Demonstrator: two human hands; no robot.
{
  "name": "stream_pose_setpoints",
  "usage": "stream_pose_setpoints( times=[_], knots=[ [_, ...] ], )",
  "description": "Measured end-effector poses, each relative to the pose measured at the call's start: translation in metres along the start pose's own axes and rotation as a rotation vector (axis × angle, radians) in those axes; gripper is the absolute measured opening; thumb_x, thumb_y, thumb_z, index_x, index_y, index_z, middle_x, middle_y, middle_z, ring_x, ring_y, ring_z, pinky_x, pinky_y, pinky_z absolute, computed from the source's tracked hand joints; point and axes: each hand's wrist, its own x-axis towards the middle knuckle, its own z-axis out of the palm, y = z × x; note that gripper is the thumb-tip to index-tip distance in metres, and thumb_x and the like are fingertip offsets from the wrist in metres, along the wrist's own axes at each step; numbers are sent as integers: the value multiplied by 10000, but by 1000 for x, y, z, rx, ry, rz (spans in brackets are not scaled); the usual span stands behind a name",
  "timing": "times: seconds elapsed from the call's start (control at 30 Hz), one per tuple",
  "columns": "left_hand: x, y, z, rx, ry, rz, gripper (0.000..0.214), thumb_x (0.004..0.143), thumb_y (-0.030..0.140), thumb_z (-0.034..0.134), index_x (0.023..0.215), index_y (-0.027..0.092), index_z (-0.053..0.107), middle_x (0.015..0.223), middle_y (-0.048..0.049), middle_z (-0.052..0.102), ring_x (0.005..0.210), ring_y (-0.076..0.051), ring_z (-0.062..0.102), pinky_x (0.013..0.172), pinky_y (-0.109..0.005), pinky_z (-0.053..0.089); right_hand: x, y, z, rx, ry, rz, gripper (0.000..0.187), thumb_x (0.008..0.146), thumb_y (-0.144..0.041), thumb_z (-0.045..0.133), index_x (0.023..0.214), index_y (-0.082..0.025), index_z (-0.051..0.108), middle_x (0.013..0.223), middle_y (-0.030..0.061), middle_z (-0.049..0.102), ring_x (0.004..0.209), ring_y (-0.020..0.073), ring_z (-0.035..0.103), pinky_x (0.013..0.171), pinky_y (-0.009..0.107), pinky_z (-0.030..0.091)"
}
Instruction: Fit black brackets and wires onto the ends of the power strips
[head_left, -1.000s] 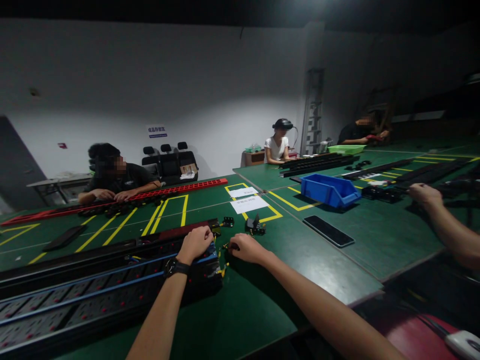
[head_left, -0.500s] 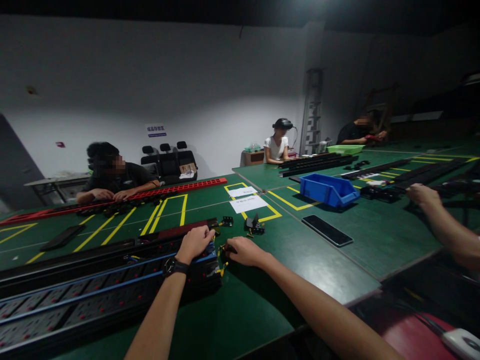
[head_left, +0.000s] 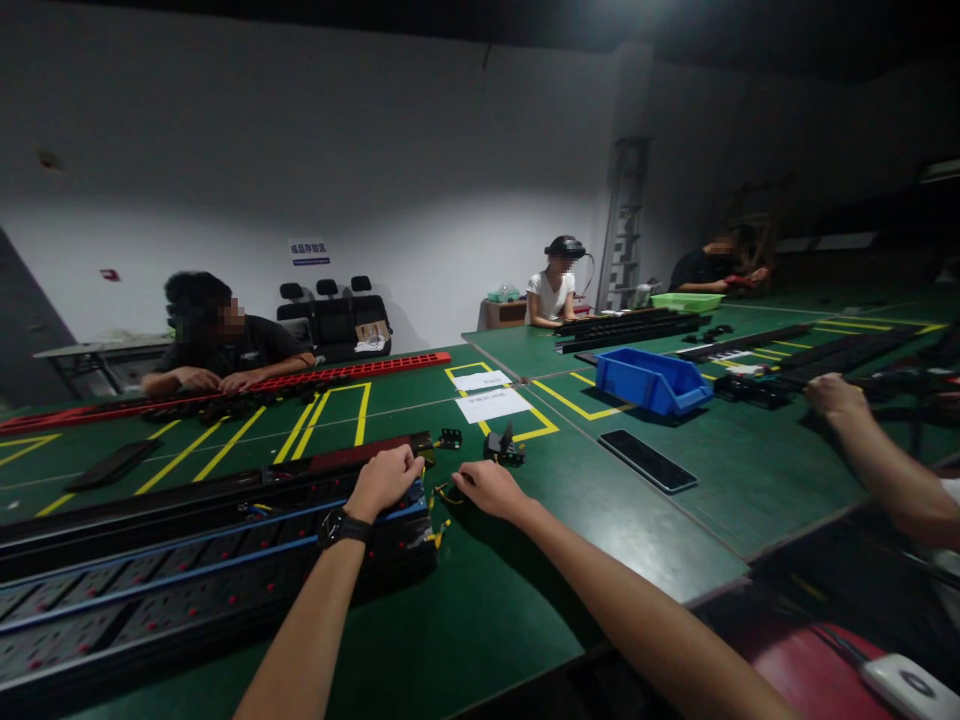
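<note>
Long black power strips (head_left: pixel 187 595) with blue edges and red dots lie side by side at the left. My left hand (head_left: pixel 386 480), wearing a black watch (head_left: pixel 343 527), rests with curled fingers over the end of the upper strip. Just right of that end, my right hand (head_left: pixel 493 488) pinches a thin yellow-green wire (head_left: pixel 448 492); its fingertips are partly hidden. Another yellow wire end (head_left: pixel 441 533) sticks out below. Beyond my hands lie a small black bracket (head_left: pixel 451 438) and a larger black metal part (head_left: pixel 505 447).
A phone (head_left: pixel 647 460) and a blue bin (head_left: pixel 651 380) stand on the green table to the right. White paper sheets (head_left: pixel 493 404) lie ahead. Co-workers sit across the table, near a red rail (head_left: pixel 360 372) and black strips. Another person's hand (head_left: pixel 836 395) reaches in from the right.
My right hand has drawn slightly right and away from the strip's end, with the wire at its fingertips. My left hand stays on the strip. The view has shifted a little.
</note>
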Motion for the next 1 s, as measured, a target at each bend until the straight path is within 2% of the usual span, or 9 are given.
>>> stream_pose_setpoints(
  times=[0.3,0.37,0.5,0.63,0.73,0.87,1.0],
  knots=[
    [-1,0,0,1,-3,-15,242,949,437,473,890,234,591,860,-61,729,814,-225,682,663,-276,385,-3,0,7,10,-7,-37,244,990,-361,505,1038,-237,710,976,57,748,874,197,677,695,254,384],
    [-2,2,-2,4,-16,-23,219,946,417,479,898,236,592,862,-59,732,816,-226,685,668,-277,393,2,2,6,18,66,-19,256,989,-345,502,1125,-232,688,1030,66,738,921,197,667,743,257,410],
    [-3,6,-6,17,-48,-22,202,944,400,487,901,237,598,875,-57,738,828,-232,691,671,-281,401,31,8,-5,-71,309,122,340,1002,-250,438,1291,-199,610,1209,120,682,1106,224,605,906,298,421],
    [-2,6,-6,31,-53,-26,201,942,389,485,901,234,606,880,-60,738,820,-224,690,666,-278,402,72,13,-13,-236,207,157,322,981,-186,430,1203,-193,663,1202,145,670,1149,283,574,930,376,438],
    [-1,3,-3,35,-48,-16,210,937,399,482,896,239,611,877,-57,736,816,-226,689,663,-279,403,94,13,-8,-313,134,149,315,966,-146,421,1166,-155,664,1239,185,638,1159,300,568,925,400,452],
    [-1,0,0,41,-38,-12,224,933,410,474,891,247,622,876,-53,737,831,-231,693,676,-281,410,108,11,4,-338,114,104,345,966,-108,408,1231,-143,626,1254,188,637,1166,275,581,939,386,451],
    [-1,0,1,39,-33,-15,232,931,410,467,897,246,628,883,-56,735,816,-223,687,670,-278,412,113,12,12,-343,51,93,266,924,-87,494,1071,-138,709,1104,178,708,1130,275,614,965,392,432]
  ],
)
